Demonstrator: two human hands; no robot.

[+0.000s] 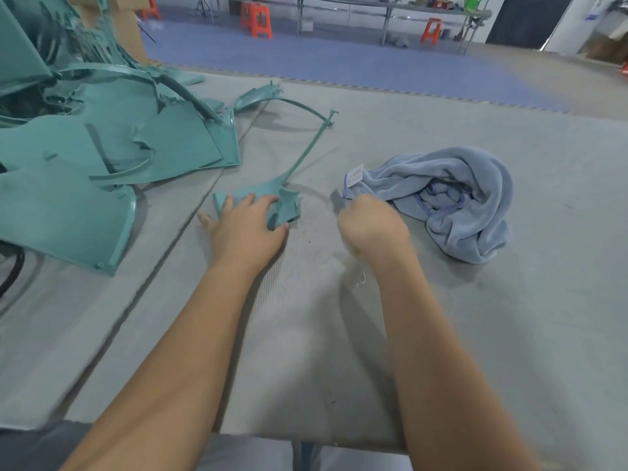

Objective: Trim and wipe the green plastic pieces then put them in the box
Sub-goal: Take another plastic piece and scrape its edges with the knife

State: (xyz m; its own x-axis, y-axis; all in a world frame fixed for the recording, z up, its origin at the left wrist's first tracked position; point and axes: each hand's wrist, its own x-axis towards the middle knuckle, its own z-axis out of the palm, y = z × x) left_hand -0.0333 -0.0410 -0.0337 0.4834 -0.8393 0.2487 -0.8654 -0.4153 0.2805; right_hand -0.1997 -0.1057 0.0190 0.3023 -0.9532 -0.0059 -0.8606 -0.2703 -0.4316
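Note:
A thin green plastic piece (289, 202) lies on the grey table, and its long curved rod (311, 144) reaches away toward the back. My left hand (248, 226) presses flat on the wide near end of the piece, fingers spread, with the thumb at its right edge. My right hand (370, 226) is curled into a fist just right of the piece. A small grey blade-like tip (337, 200) sticks out above the knuckles, blurred. A crumpled light-blue towel (469, 205) lies right behind that fist, its labelled corner close to it. No box is in sight.
A big heap of green plastic panels (102, 147) fills the table's left side. A seam (190, 212) runs diagonally across the grey table cover. Green shavings dot the cloth near my hands. Beyond the table are a blue floor, orange stools (256, 20) and a bench.

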